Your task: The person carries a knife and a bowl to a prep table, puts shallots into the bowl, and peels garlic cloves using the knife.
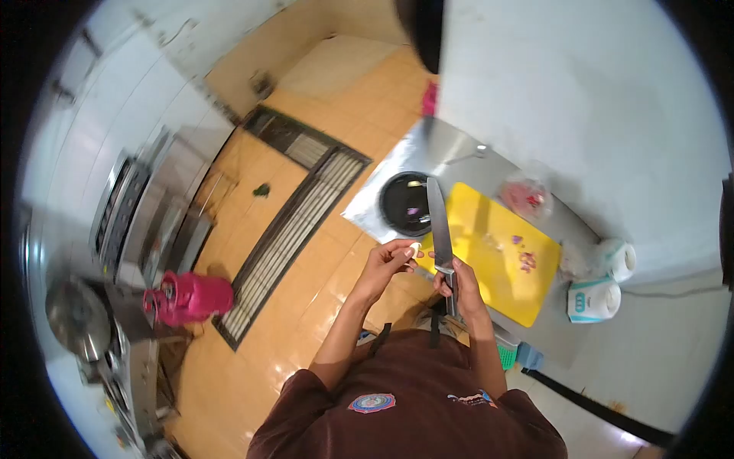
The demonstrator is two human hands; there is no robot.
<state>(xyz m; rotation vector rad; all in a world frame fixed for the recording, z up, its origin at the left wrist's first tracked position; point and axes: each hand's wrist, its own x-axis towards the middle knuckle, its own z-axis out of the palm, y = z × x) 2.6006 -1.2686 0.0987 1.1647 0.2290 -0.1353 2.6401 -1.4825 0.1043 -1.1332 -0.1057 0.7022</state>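
Cloth of a brown shirt (420,398) lies closest to us, its lower part cut off by the frame. Beyond it we see the left hand (388,268), fingers pinched on a small white piece (414,250); the fingertips cover part of it, so we cannot say surely what it is. Just beside, the right hand (464,287) is closed round the handle of a knife (440,229), hiding much of the grip. The broad blade points away from the body and overlaps the edges of a black bowl (384,200) and a yellow cutting board (505,279); we cannot tell whether it touches either. In the bowl we make out pale and purple bits, too small to name. Reddish pieces lie on the board. Past it, a clear plastic bag (526,199) blurs its red contents, and near two white rolls (595,300) more crumpled plastic is hard to read. Farther off, a floor grate (293,245) crosses orange tiles, with a pink gas cylinder (195,297) at its near end. At the top, a dark shape (424,30) is cut off, and we cannot identify it.
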